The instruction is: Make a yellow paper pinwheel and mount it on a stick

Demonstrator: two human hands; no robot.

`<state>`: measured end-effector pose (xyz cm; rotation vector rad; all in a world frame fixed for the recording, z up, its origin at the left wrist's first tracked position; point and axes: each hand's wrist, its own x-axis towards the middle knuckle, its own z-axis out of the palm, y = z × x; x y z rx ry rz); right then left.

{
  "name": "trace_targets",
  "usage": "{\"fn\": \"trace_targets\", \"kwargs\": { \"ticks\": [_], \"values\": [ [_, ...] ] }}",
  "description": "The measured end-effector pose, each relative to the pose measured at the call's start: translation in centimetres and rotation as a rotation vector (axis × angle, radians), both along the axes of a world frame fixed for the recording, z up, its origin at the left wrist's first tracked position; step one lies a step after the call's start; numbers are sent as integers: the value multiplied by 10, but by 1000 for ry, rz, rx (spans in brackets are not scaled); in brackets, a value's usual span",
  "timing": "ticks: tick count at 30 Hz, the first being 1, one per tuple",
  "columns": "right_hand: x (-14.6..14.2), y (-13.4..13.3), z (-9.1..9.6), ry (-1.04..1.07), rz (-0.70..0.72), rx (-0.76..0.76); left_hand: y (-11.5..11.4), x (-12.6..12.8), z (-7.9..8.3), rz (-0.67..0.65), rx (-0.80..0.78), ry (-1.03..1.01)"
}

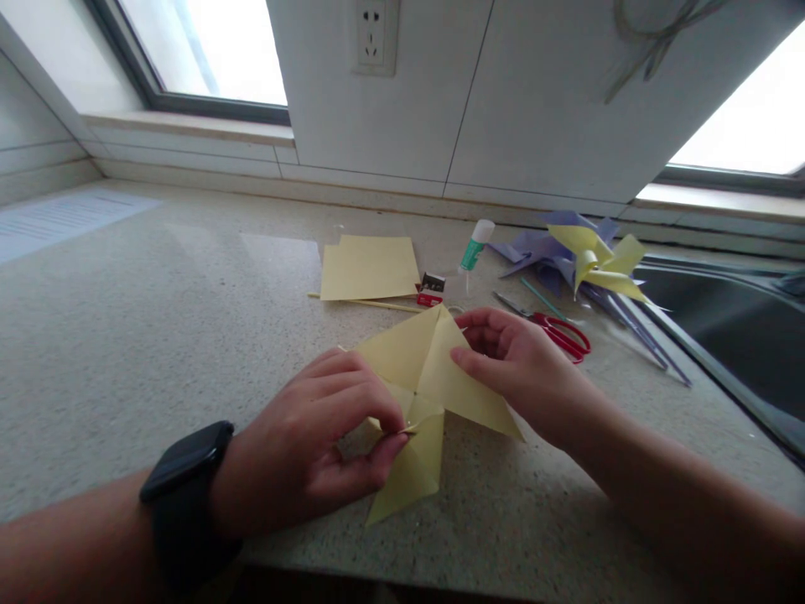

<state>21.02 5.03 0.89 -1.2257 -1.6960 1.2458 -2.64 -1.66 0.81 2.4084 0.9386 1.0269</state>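
Note:
Between my hands is a yellow sheet of paper, cut in from its corners towards a small mark at its middle. My left hand, with a black watch on the wrist, pinches folded-over points of the paper near that middle. On the right side, my right hand grips an upper flap, thumb on top and fingers behind. The paper's lower flap hangs towards the counter's front edge. Part of the sheet is hidden behind my left hand.
Behind the paper lie yellow squares, a thin stick, a red pencil sharpener and a glue stick. To the right are red-handled scissors, purple and yellow pinwheels and a sink. A printed sheet lies far left.

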Motion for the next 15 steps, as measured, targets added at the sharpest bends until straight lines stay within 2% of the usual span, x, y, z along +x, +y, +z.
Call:
{"fn": "trace_targets", "kwargs": {
  "ticks": [5, 9, 15],
  "values": [
    [1, 2, -5, -167, -27, 83, -1, 0, -1, -15, -9, -3],
    [2, 1, -7, -393, -27, 257, 0, 0, -1, -20, -20, 0],
    [1, -10, 0, -414, 82, 493, 0, -1, -1, 10, -50, -14]
  ]
}}
